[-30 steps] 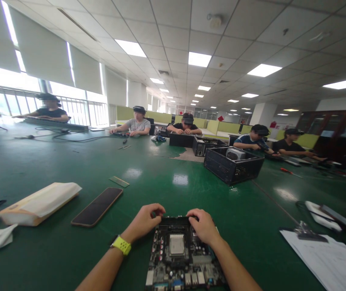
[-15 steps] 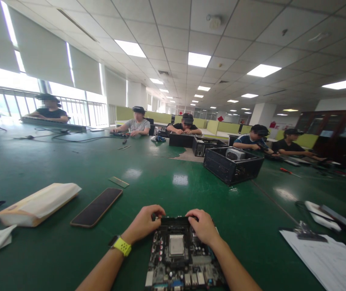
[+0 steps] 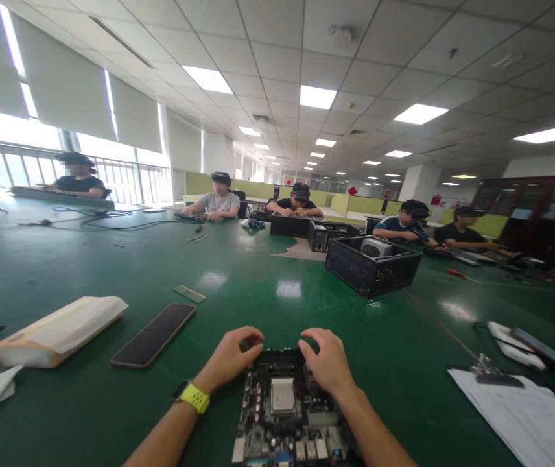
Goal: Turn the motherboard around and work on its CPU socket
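Observation:
A motherboard [image 3: 270, 431] lies on the green table in front of me, its ports facing my side. A square silver processor [image 3: 283, 395] sits in its socket, inside a black frame. At the board's far left corner is my left hand [image 3: 233, 357], thumb and forefinger curved and apart, holding nothing. My right hand [image 3: 327, 360] hovers over the far right corner, fingers likewise curved and parted, with nothing between them. The dark slots along the far edge show between the hands. Whether the left thumb touches the board, I cannot tell.
To the left lie a phone [image 3: 153, 336], a tissue pack [image 3: 63, 331] and a thin green memory module [image 3: 188, 294]. A clipboard with papers [image 3: 525, 408] is at right. An open black computer case [image 3: 372, 266] stands ahead. Several people sit around the table.
Both hands have loosened from the board's far edge. Their fingertips have lifted slightly and parted from the thumbs. The board has stayed in place.

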The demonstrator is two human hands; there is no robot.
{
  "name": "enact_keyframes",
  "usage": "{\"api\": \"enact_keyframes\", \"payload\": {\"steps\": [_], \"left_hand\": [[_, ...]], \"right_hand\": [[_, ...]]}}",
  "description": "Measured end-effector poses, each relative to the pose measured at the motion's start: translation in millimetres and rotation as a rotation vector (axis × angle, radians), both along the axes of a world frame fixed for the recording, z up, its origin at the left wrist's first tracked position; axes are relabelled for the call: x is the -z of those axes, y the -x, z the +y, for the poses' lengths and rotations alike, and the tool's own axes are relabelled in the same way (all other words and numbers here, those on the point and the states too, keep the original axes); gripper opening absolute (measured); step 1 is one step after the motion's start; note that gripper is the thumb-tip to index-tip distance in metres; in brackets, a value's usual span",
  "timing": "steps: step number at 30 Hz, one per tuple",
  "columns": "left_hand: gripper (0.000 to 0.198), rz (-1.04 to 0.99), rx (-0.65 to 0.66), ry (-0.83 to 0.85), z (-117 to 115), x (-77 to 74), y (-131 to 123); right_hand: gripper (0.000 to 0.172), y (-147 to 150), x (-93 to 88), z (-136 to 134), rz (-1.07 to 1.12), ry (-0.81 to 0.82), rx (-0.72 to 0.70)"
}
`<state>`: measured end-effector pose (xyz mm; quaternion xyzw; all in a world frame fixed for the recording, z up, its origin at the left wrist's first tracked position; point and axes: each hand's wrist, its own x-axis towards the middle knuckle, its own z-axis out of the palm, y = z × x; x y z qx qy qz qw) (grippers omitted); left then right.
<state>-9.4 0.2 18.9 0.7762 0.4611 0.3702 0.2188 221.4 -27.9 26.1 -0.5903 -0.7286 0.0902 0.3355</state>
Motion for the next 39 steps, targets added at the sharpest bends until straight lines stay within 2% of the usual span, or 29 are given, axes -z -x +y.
{"api": "enact_keyframes", "payload": {"steps": [2,4,8,10,14,19,23,25,29,31,34,39], "left_hand": [[0.023,-0.043,-0.056,-0.024,2.2,0.0,0.6],[0.027,-0.067,-0.117,-0.05,4.5,0.1,2.3],[0.028,-0.072,-0.2,-0.087,7.4,0.8,6.0],[0.027,-0.069,-0.21,-0.098,7.6,1.3,6.6],[0.025,-0.056,-0.207,-0.11,7.5,1.5,5.4],[0.024,-0.052,-0.194,-0.106,7.3,1.4,5.0],[0.024,-0.047,-0.209,-0.104,6.0,-0.1,6.0],[0.025,-0.043,-0.205,-0.098,4.4,-2.0,5.8],[0.027,-0.036,-0.183,-0.071,1.4,-5.2,4.5],[0.028,-0.033,-0.173,-0.062,1.0,-4.9,4.1],[0.027,-0.034,-0.157,-0.058,1.7,-2.8,4.1],[0.026,-0.055,-0.144,-0.039,1.3,-1.8,3.8]], "right_hand": [[0.035,16.4,-12.4,-17.6,-0.038,-0.049,0.008],[0.049,37.8,-17.6,-38.0,-0.098,-0.024,-0.056],[0.101,76.0,-4.0,-68.7,-0.255,0.229,-0.179],[0.109,85.3,5.1,-74.8,-0.316,0.339,-0.17],[0.098,87.2,9.4,-79.6,-0.37,0.392,-0.163],[0.107,82.0,11.6,-85.5,-0.357,0.312,-0.197],[0.095,58.1,17.1,-65.5,-0.367,0.277,-0.199],[0.084,31.3,15.2,-42.5,-0.385,0.277,-0.099],[0.058,-38.6,8.1,7.9,-0.429,0.276,0.245],[0.051,-68.6,9.1,24.7,-0.418,0.263,0.37],[0.048,-94.9,16.9,36.2,-0.379,0.238,0.431],[0.048,-99.9,24.3,38.4,-0.343,0.216,0.419]]}}
